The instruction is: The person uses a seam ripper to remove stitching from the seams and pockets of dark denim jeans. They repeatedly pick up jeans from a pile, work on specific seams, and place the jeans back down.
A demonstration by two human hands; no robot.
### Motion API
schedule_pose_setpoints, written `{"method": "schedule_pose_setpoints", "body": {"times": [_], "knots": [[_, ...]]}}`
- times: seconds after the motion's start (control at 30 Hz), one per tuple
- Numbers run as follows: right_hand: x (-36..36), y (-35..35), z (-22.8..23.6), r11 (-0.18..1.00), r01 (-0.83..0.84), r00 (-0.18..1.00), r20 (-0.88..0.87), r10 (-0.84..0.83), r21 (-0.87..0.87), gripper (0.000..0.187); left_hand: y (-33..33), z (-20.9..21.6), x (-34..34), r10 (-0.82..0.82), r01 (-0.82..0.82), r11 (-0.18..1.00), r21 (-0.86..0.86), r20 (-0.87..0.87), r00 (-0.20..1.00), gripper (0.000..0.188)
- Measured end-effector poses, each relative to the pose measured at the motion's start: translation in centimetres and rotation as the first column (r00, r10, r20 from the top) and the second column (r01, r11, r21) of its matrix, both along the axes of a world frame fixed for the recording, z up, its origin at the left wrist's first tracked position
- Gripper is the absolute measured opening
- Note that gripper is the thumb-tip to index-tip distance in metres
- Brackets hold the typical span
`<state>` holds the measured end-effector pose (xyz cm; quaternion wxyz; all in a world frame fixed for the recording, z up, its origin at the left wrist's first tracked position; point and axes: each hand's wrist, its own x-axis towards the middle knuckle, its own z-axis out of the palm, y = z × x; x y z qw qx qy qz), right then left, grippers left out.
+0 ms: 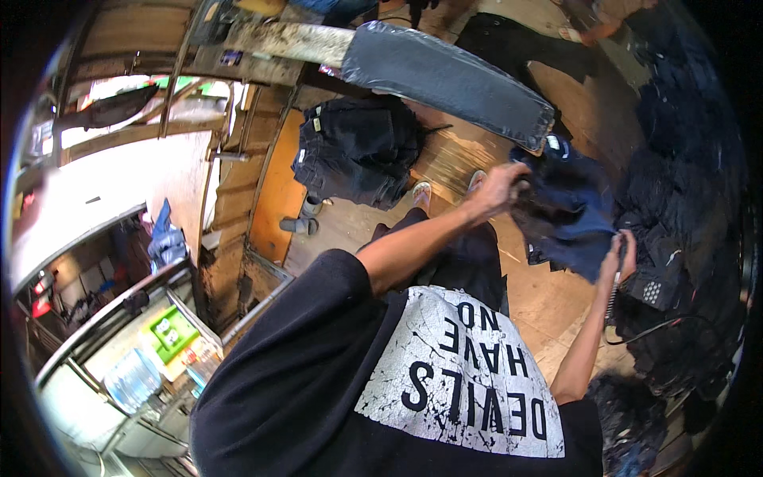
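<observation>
A dark navy and black garment (568, 211), perhaps trousers, is stretched between my two hands beside the end of a padded board. The board (445, 75) is long, narrow and wrapped in dark covering. My left hand (499, 192) is closed on the garment's near-left edge, close to the board's tip. At the garment's lower right edge, my right hand (624, 256) is closed on the cloth. A dark coiled cord (610, 306) hangs along my right wrist; whether that hand also holds a tool is unclear.
Folded dark trousers (358, 147) are stacked on the wooden floor left of my feet. A large heap of dark clothing (675, 215) fills the right side. Another person's leg (524, 48) shows at the top. A water jug (131, 380) and green tray (171, 334) are lower left.
</observation>
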<state>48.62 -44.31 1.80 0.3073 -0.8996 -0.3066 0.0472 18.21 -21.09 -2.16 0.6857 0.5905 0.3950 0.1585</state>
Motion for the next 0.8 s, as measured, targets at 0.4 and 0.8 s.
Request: {"method": "schedule_pose_setpoints", "body": {"times": [0.4, 0.8], "knots": [[-36.5, 14.3, -4.3, 0.759, -0.578, 0.618, -0.447, 0.647, 0.299, 0.031, 8.2, -0.7, -45.3, 0.537, 0.088, 0.583, 0.807, -0.465, 0.704, 0.067], [-18.9, -0.9, -2.8, 0.965, 0.064, 0.967, -0.255, 0.003, 0.253, 0.023, -0.9, -13.4, -24.8, -0.412, 0.45, 0.893, -0.023, -0.449, 0.793, 0.051]]}}
